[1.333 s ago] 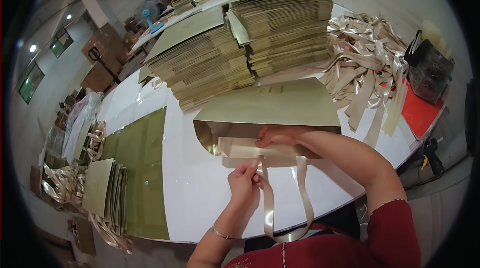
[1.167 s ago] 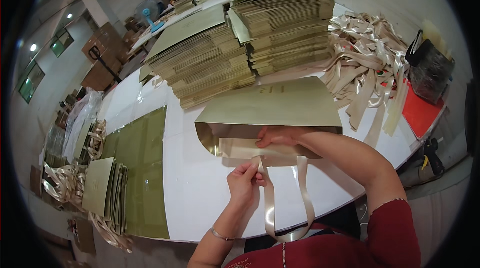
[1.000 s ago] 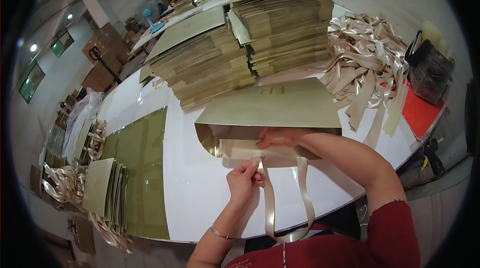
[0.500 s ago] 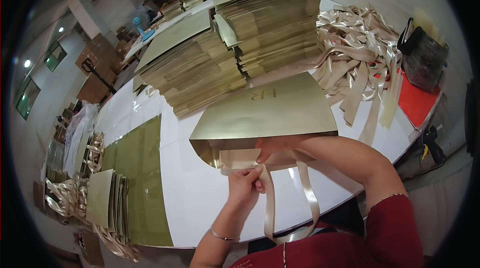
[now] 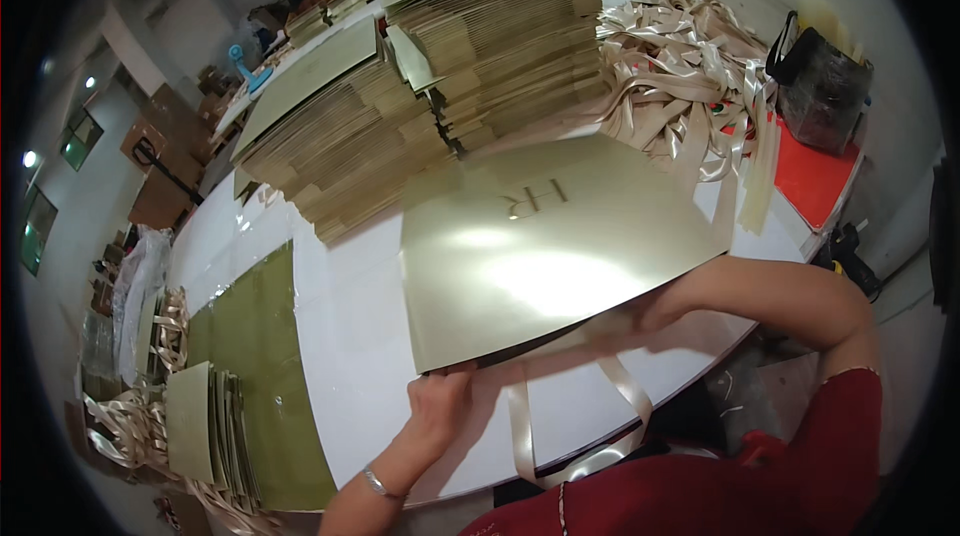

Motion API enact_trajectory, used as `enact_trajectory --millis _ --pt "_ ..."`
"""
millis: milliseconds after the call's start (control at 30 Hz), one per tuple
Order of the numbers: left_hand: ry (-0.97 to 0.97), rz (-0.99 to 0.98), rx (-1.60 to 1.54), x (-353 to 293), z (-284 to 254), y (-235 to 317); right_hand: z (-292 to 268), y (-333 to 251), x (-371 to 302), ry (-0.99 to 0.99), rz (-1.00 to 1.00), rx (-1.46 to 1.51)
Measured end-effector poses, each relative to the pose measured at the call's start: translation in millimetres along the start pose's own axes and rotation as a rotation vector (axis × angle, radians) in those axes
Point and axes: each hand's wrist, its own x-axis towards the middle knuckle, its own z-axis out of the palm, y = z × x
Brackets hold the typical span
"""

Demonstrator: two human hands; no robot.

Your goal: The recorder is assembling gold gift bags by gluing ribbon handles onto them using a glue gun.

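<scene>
A shiny gold paper bag (image 5: 540, 281) with a dark mark on its face lies before me, its near edge raised. At its near left corner my left hand (image 5: 440, 404) is closed on the edge, fingertips tucked out of sight. My right hand (image 5: 655, 314) reaches in under the near right edge; its fingers are hidden by the panel. A cream satin ribbon handle (image 5: 628, 388) loops out from the bag's opening toward my body, hanging over the table edge.
Two tall stacks of flat gold bags (image 5: 500, 46) stand behind. A heap of loose ribbons (image 5: 690, 76) lies at the right, near a red sheet (image 5: 812, 171) and a dark wrapped container (image 5: 825, 96). Finished-looking bags (image 5: 195, 426) with ribbons stand left, beside an olive sheet (image 5: 255, 366) on the white table (image 5: 350, 366).
The bag's face has tipped up and its near edge has come closer to me. My left hand has left the ribbon and moved left to the bag's corner; my right has shifted right.
</scene>
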Motion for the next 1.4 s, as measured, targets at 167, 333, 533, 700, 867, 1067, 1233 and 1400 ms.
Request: enact_trajectory --millis 167,333,533,700,867,1067,1233,1400 --pt "-0.252 0.195 0.007 -21.7 -13.4 -9.0 -33.4 -23.9 -40.7 -0.261 0.26 0.063" --pt "-0.153 0.403 0.063 -17.9 -29.2 -24.5 -9.5 -34.5 -52.9 -0.19 0.035 -0.264" --pt "-0.06 0.485 0.183 9.0 -9.2 -28.8 -11.9 14.7 -2.8 0.702 -0.391 -1.111" --pt "-0.024 0.346 0.268 5.7 16.1 -3.0 4.3 29.4 19.5 0.678 -0.413 -0.918" --pt "-0.032 0.293 0.343 14.0 22.3 16.4 15.5 -7.0 -6.4 1.001 -0.391 -0.84" --pt "-0.035 0.176 0.268 32.2 28.9 16.5 68.1 -8.6 -4.9 0.844 -0.182 -0.152" --pt "-0.001 0.227 0.387 25.1 43.6 20.4 71.9 -16.3 8.7 0.883 -0.189 -0.139" --pt "0.048 0.238 0.361 27.5 44.9 20.4 71.5 -19.7 9.1 0.875 -0.163 -0.17"
